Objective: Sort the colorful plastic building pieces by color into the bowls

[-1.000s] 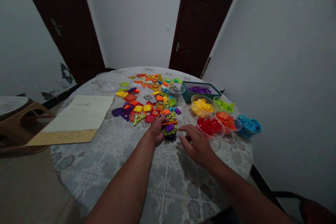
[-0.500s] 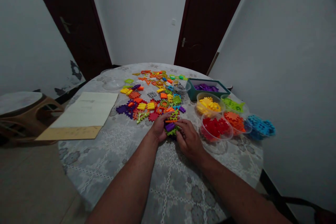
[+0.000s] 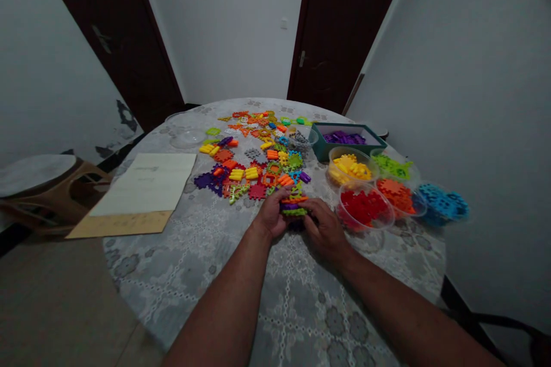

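Observation:
My left hand and my right hand close around a small cluster of plastic building pieces just above the near middle of the table. Green, orange and purple pieces show in it, one above another. My left fingers wrap its left side, while the right fingertips press its right side. A dark part under the cluster is too dim to name. Just beyond the hands lies a spread of loose interlocking pieces in red, orange, yellow, green and purple.
Clear tubs of yellow, red, green, orange and blue pieces stand at the right. Behind them is a teal box holding purple pieces. Paper sheets lie at the left edge, near a wooden stool.
In my hands the cluster has tilted, so its purple piece now shows as a thin band between orange and green. The whole view has shifted slightly.

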`<action>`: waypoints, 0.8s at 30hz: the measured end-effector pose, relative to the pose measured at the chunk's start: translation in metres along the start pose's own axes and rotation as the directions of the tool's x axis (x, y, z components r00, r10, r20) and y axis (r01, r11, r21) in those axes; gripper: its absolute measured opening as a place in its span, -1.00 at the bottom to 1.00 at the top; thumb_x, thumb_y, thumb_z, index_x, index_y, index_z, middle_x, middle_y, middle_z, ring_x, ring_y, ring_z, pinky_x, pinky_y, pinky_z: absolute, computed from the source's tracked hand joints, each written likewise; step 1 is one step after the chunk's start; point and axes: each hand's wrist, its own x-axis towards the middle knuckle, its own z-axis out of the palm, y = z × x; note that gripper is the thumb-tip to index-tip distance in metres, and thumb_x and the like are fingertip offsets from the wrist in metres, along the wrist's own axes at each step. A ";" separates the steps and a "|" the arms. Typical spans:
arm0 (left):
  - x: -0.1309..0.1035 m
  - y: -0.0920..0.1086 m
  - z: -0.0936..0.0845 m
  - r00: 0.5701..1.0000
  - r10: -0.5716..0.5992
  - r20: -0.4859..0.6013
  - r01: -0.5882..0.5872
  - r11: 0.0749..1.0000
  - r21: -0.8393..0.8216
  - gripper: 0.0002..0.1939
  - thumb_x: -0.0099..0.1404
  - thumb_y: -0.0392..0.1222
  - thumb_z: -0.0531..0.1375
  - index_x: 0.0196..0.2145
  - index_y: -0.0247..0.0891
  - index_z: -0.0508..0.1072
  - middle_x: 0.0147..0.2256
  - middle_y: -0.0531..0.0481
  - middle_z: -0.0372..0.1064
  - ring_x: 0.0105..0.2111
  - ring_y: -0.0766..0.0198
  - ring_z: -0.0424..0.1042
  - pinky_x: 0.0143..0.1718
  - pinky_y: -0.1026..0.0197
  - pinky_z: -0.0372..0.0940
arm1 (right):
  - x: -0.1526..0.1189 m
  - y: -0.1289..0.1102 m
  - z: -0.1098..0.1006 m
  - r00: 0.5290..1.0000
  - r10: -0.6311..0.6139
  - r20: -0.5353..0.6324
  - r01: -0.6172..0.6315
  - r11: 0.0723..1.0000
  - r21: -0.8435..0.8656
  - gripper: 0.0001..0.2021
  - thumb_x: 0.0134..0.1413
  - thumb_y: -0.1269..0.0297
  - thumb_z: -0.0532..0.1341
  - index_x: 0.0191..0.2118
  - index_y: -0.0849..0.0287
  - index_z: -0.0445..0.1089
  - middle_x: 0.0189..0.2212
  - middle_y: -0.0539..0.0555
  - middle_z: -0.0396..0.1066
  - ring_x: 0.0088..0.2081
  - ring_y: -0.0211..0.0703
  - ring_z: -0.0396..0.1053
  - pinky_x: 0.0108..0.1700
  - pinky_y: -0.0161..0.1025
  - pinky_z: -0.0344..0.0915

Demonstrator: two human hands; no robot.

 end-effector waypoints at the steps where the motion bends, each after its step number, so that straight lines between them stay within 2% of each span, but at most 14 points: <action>1: -0.001 0.000 0.000 1.000 -0.018 0.004 0.018 1.000 0.000 -0.67 0.22 -0.28 0.25 -0.04 -0.29 0.49 -0.23 -0.17 0.59 -0.35 0.09 0.61 -0.41 0.09 0.55 | 0.000 0.001 -0.001 1.000 0.025 -0.017 -0.025 1.000 0.002 -0.70 0.34 0.39 0.17 0.11 0.02 0.48 0.01 0.14 0.52 0.07 0.01 0.49 0.16 0.02 0.44; 5: -0.005 -0.001 0.003 0.999 -0.037 0.005 0.037 0.999 -0.014 -0.77 0.30 -0.21 0.28 -0.09 -0.30 0.52 -0.25 -0.15 0.58 -0.32 0.10 0.60 -0.30 0.00 0.59 | -0.003 0.000 -0.002 0.976 0.194 -0.096 -0.193 0.981 0.024 -0.77 0.35 0.25 0.21 0.06 0.05 0.49 -0.03 0.13 0.56 -0.01 0.01 0.52 0.11 -0.01 0.44; 10: -0.010 -0.002 0.006 1.000 -0.019 -0.007 0.019 1.000 0.017 -0.74 0.32 -0.15 0.35 -0.08 -0.29 0.54 -0.22 -0.14 0.58 -0.28 0.12 0.59 -0.24 -0.02 0.61 | -0.002 -0.002 -0.001 0.923 0.360 -0.135 -0.344 0.930 0.127 -0.67 0.38 0.14 0.20 0.16 0.09 0.43 0.03 0.17 0.57 0.04 0.04 0.52 0.14 0.00 0.42; 13: -0.015 -0.002 0.007 1.000 0.012 0.019 -0.013 0.997 0.077 -0.69 0.27 -0.17 0.42 -0.07 -0.29 0.54 -0.19 -0.15 0.57 -0.25 0.13 0.59 -0.27 0.03 0.61 | 0.001 -0.005 -0.001 0.908 0.393 -0.145 -0.372 0.916 0.152 -0.66 0.37 0.15 0.20 0.16 0.12 0.43 0.05 0.18 0.57 0.04 0.04 0.53 0.15 0.00 0.42; 17: -0.017 -0.002 0.004 0.998 0.044 0.050 -0.053 0.979 0.196 -0.57 0.19 -0.26 0.48 0.00 -0.29 0.52 -0.12 -0.18 0.58 -0.21 0.09 0.61 -0.27 0.04 0.62 | 0.005 -0.011 -0.001 0.904 0.398 -0.156 -0.372 0.912 0.170 -0.69 0.35 0.18 0.19 0.12 0.13 0.46 -0.05 0.14 0.60 -0.05 -0.02 0.55 0.06 -0.08 0.44; 24: -0.016 0.002 0.004 0.998 0.065 0.003 -0.063 0.968 0.241 -0.65 0.21 -0.29 0.46 -0.06 -0.29 0.55 -0.11 -0.18 0.60 -0.16 0.06 0.62 -0.14 -0.04 0.63 | 0.010 -0.014 0.003 0.866 0.478 -0.147 -0.422 0.857 0.295 -0.76 0.37 0.15 0.16 0.03 0.12 0.40 -0.26 0.02 0.54 -0.30 -0.15 0.51 -0.25 -0.25 0.41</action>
